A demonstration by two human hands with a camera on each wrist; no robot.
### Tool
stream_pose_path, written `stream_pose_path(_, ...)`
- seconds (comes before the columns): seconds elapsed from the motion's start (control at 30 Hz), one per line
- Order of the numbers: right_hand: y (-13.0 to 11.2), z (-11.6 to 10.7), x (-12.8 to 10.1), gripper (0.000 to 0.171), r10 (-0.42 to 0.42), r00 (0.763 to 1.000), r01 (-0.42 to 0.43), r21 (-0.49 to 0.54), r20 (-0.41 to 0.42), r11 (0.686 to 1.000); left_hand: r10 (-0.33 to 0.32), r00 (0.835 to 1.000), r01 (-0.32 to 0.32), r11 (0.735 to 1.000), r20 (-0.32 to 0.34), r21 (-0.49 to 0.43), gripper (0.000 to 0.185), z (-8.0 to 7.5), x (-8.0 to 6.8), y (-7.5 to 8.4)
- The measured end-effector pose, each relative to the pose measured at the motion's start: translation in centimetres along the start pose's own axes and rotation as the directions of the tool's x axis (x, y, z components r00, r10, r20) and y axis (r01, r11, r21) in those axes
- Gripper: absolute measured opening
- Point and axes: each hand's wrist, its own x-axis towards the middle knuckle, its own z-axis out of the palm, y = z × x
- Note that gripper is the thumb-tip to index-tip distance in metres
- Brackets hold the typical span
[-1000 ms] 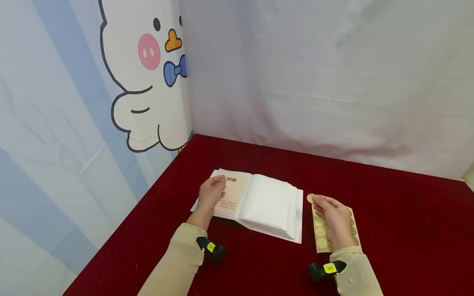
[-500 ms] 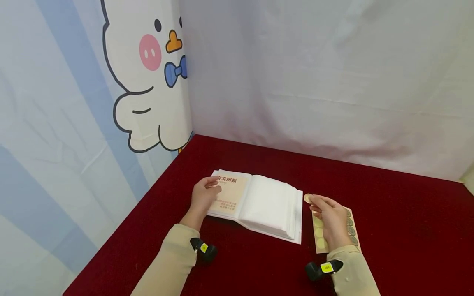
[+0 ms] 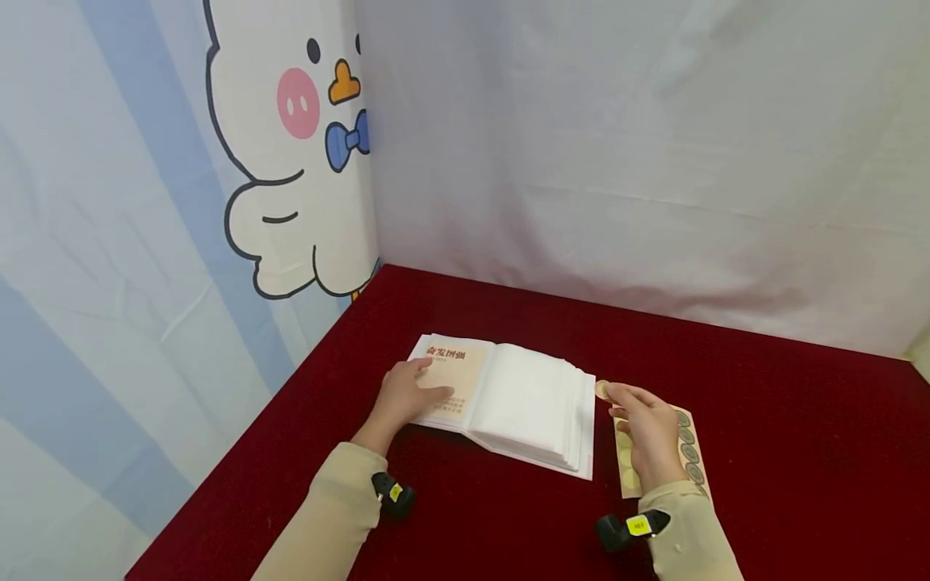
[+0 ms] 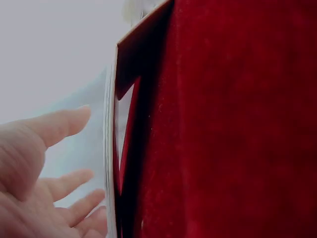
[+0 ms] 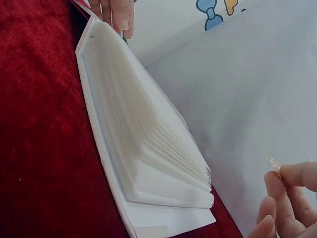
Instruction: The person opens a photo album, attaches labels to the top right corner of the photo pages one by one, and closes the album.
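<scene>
An open album [image 3: 523, 403] with thick white pages lies on the red table [image 3: 763, 452]; its left page is beige with red print. My left hand [image 3: 407, 394] lies flat on that left page with straight fingers [image 4: 59, 126]. My right hand [image 3: 643, 424] pinches a small round gold sticker [image 3: 601, 389] between thumb and forefinger, just off the album's right edge; the sticker [image 5: 274, 163] shows edge-on in the right wrist view. Under that hand lies a beige sticker sheet [image 3: 686, 448] with round stickers. The fanned white pages [image 5: 148, 144] fill the right wrist view.
White cloth walls stand behind the table, and the left wall carries a cartoon duck [image 3: 305, 161] print. Red cloth stretches on to the right of the sheet and in front of the album.
My left hand has slid down the left page and flattened, uncovering the red print. My right hand has carried the pinched sticker slightly left, closer to the album's edge.
</scene>
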Motion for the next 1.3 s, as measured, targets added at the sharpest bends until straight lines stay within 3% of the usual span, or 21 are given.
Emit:
stream_pose_path(0.17, 0.0, 0.1, 0.0, 0.005, -0.011, 1.000, 0.010, 0.013, 0.017, 1.000, 0.085, 0.992, -0.101, 0.977, 0.091, 0.188, 0.064, 0.1, -0.7, 0.1)
stream_pose_path(0.3, 0.4, 0.3, 0.2, 0.006, 0.007, 0.999, -0.008, 0.023, 0.034, 1.000, 0.086, 0.987, -0.119, 0.960, 0.138, 0.252, 0.065, 0.1, -1.1, 0.5)
stream_pose_path(0.43, 0.5, 0.4, 0.3, 0.010, 0.014, 0.998, -0.016, 0.030, 0.060, 0.999, 0.079, 0.984, -0.120, 0.956, 0.159, 0.268, 0.065, 0.2, -1.3, 0.8)
stream_pose_path(0.63, 0.1, 0.8, 0.3, 0.036, 0.007, 0.996, -0.003, -0.041, 0.088, 0.999, 0.075, 0.982, -0.122, 0.953, 0.172, 0.277, 0.066, 0.4, -1.5, 1.0)
stream_pose_path(0.73, 1.5, 1.1, 2.2, 0.039, 0.011, 0.996, -0.006, -0.048, 0.089, 0.999, 0.077, 0.982, -0.122, 0.953, 0.170, 0.277, 0.066, 0.4, -1.5, 0.9)
stream_pose_path(0.87, 1.9, 1.8, 3.0, 0.030, -0.005, 0.997, 0.006, -0.011, 0.073, 1.000, 0.086, 0.982, -0.131, 0.952, 0.166, 0.279, 0.066, 0.4, -1.4, 0.8)
stream_pose_path(1.07, -0.6, 2.6, 0.8, 0.014, -0.025, 0.994, 0.021, 0.029, 0.111, 0.999, 0.087, 0.984, -0.131, 0.948, 0.158, 0.291, 0.066, 0.2, -1.4, 0.6)
stream_pose_path(1.3, -1.2, 3.5, 0.7, 0.011, -0.027, 0.986, 0.016, 0.067, 0.165, 0.998, 0.074, 0.985, -0.116, 0.952, 0.155, 0.283, 0.067, 0.2, -1.4, 0.7)
